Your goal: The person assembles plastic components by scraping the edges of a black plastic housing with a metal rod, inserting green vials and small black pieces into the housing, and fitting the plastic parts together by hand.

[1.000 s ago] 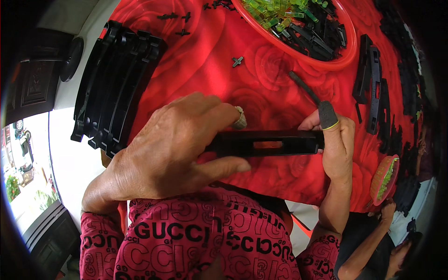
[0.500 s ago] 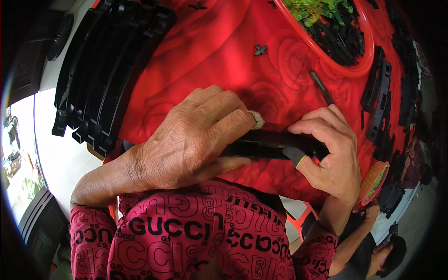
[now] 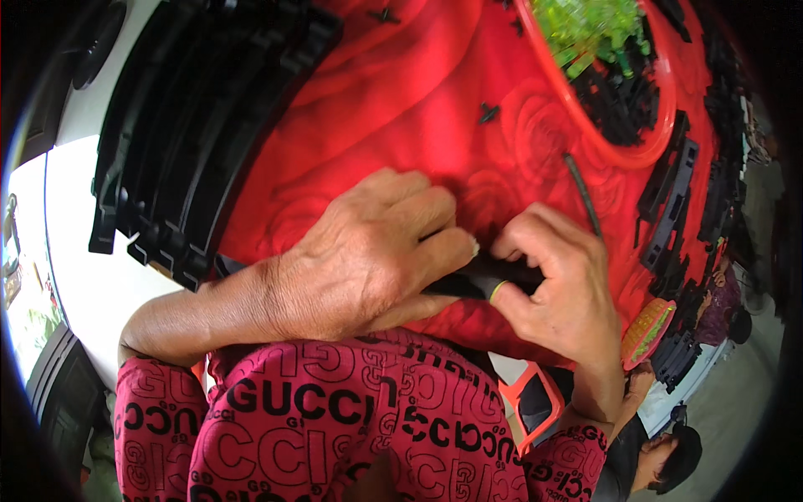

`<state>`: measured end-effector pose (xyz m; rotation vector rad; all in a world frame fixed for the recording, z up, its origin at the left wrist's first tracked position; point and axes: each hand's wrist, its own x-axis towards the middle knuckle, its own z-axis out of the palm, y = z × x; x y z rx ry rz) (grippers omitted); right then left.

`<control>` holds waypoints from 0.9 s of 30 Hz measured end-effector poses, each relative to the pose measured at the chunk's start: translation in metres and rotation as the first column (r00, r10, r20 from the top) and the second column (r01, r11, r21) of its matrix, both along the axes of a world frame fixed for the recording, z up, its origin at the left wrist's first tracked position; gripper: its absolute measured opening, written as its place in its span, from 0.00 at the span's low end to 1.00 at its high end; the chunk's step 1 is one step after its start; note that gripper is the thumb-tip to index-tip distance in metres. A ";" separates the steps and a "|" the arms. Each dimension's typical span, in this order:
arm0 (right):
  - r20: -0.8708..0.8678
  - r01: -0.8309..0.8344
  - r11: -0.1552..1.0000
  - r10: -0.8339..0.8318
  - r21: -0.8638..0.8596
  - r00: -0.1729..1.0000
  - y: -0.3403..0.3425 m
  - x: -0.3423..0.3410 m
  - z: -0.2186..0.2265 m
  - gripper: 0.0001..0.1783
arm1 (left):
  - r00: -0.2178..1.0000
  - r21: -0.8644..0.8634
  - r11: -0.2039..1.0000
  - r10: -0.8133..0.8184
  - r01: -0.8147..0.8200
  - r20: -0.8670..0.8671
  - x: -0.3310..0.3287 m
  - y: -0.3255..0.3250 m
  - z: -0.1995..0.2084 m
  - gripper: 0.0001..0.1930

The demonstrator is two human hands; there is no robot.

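Note:
My left hand [image 3: 376,259] is closed around the left end of a long black plastic part, which its fingers mostly hide. A pale wrap shows at one of its fingertips. Close beside it, my right hand [image 3: 569,280] curls its fingers and thumb over the other end of the black plastic part [image 3: 527,274]. A dark cover with a yellow edge sits on the right thumb. Both hands are over the near edge of a red rose-patterned tablecloth [image 3: 401,92], just in front of my body. Beyond the right hand lies a thin dark rod [image 3: 583,192].
Several long curved black parts [image 3: 192,142] are stacked at the left. A red basin [image 3: 571,105] at the far right holds green and black pieces. More black strips [image 3: 669,197] and a small pink-rimmed basket [image 3: 629,356] lie to the right. Another person [image 3: 657,460] is at the lower right.
My right hand has moved left, closer to my left hand, and less of the black part shows between them. The whole view has shifted slightly.

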<state>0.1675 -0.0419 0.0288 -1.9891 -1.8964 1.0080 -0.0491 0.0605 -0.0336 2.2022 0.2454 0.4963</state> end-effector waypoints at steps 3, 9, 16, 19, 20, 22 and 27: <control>-0.002 0.043 0.999 -0.043 0.021 0.999 -0.004 -0.004 0.002 0.13 | 1.000 0.020 1.000 0.010 -0.009 -0.016 -0.001 -0.001 0.001 0.26; -0.032 0.035 0.992 -0.032 0.121 0.999 -0.006 0.001 0.010 0.10 | 0.999 0.078 0.996 0.036 -0.037 0.016 -0.004 0.005 0.014 0.25; -0.097 0.289 0.938 -0.275 0.191 0.956 0.023 0.058 0.019 0.07 | 0.997 0.108 0.991 0.075 -0.073 -0.013 -0.005 0.011 0.012 0.24; 0.076 0.381 0.826 -0.449 0.416 0.890 0.052 0.093 0.008 0.10 | 0.999 0.085 0.996 0.033 -0.031 -0.021 -0.009 0.009 0.007 0.25; 0.010 0.401 0.802 -0.452 0.442 0.892 0.057 0.105 -0.001 0.10 | 0.999 0.074 0.996 0.046 -0.046 -0.008 -0.008 0.010 0.008 0.26; -0.064 0.423 0.776 -0.447 0.468 0.892 0.062 0.113 -0.010 0.11 | 0.998 0.069 0.996 0.063 -0.063 -0.002 -0.006 0.009 0.007 0.26; 0.237 0.172 0.862 -0.315 0.477 0.919 0.070 0.100 -0.017 0.13 | 0.998 0.077 0.995 0.065 -0.064 -0.010 -0.005 0.008 0.004 0.28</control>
